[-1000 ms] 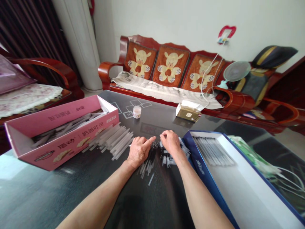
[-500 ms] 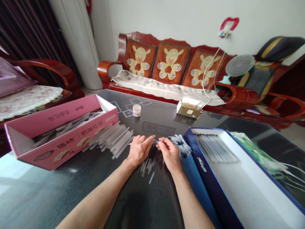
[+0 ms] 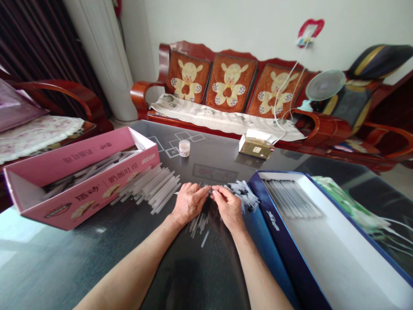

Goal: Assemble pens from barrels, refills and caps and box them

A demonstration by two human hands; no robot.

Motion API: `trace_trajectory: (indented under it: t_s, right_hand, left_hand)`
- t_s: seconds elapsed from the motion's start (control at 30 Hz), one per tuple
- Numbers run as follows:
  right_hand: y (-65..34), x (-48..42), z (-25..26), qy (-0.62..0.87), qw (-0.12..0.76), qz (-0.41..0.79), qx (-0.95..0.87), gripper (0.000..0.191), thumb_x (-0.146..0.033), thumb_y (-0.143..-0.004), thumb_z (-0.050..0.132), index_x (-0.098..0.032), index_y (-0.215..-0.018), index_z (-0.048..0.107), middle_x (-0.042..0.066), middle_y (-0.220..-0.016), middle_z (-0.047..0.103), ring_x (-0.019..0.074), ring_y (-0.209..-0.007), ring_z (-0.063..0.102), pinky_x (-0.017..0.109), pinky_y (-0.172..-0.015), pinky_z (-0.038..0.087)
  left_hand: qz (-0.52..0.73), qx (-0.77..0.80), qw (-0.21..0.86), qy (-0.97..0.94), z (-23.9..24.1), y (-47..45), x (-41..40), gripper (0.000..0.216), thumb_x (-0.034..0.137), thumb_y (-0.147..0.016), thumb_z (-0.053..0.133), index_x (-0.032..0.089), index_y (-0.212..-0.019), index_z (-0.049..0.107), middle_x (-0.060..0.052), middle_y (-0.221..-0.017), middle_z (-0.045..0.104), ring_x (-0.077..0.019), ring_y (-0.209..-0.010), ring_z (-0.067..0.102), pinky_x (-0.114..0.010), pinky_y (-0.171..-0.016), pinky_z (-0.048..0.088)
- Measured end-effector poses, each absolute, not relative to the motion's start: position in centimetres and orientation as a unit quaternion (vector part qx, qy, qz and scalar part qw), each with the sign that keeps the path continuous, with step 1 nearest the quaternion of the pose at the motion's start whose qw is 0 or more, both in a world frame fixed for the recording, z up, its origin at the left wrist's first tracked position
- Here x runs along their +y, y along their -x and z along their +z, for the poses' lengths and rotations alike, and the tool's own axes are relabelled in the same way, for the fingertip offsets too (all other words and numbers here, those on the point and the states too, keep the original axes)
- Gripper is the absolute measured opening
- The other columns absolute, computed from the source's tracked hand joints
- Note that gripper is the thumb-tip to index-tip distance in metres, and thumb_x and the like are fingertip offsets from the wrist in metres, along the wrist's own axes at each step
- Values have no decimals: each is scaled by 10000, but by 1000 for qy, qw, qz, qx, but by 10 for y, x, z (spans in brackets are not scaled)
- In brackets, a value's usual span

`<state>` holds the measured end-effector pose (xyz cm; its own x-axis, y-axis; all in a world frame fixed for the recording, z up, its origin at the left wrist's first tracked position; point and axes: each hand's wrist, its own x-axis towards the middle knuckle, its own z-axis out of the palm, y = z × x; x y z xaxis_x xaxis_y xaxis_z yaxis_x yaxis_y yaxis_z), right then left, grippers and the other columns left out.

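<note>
My left hand (image 3: 191, 202) and my right hand (image 3: 227, 206) meet fingertip to fingertip above the dark table (image 3: 183, 275). Both are closed in a pinch; whatever sits between the fingertips is too small and hidden to name. Below them lies a loose heap of thin grey translucent sticks (image 3: 199, 224), partly covered by the left hand. To the left of that hand is a pile of whitish translucent plastic tubes (image 3: 156, 187). Clear plastic pieces (image 3: 245, 194) are bunched just right of my right hand, against the blue box.
A pink box (image 3: 106, 189) holding more sticks stands left. The open blue box (image 3: 335, 254) on the right has a row of thin tubes (image 3: 292, 199) at its far end. Farther back are a small tub (image 3: 184, 148) and a tissue box (image 3: 256, 145). A green-white bag (image 3: 346, 204) lies right.
My right hand has shifted slightly left, and the fingertips of both hands are closer together. The boxes and piles stay put; the view has tilted very slightly.
</note>
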<state>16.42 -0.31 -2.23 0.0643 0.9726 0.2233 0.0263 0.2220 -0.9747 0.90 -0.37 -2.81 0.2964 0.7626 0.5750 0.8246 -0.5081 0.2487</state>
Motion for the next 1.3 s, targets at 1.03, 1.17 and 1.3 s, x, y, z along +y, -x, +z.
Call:
trace_trajectory:
  t_s: [1.03,1.17,1.3]
  right_hand:
    - [-174,-1,-19,481,471,402,-620,183,-344,-797,598,-190,-883,649,29,-816,698,169,-677,689,283,-668,569]
    - [-176,-3,-16,493,446,348,-661,192,-371,-845,549,-200,-868,634,27,-771,691,164,-652,679,259,-636,541]
    - [-177,-4,-13,524,402,266,-702,292,-398,-899,457,-206,-754,621,39,-660,676,163,-592,646,248,-580,499]
  left_hand:
    - [-344,-467,43,814,-30,-8,-3,305,297,-936,432,214,-1159,623,-47,-772,590,-186,-739,475,-330,-711,354]
    - [-353,-459,44,814,-30,-8,-3,297,288,-930,441,217,-1155,622,-44,-772,587,-186,-741,474,-334,-716,358]
    - [-353,-449,42,820,-30,-9,-3,292,289,-924,451,217,-1147,625,-45,-784,589,-185,-745,475,-338,-726,364]
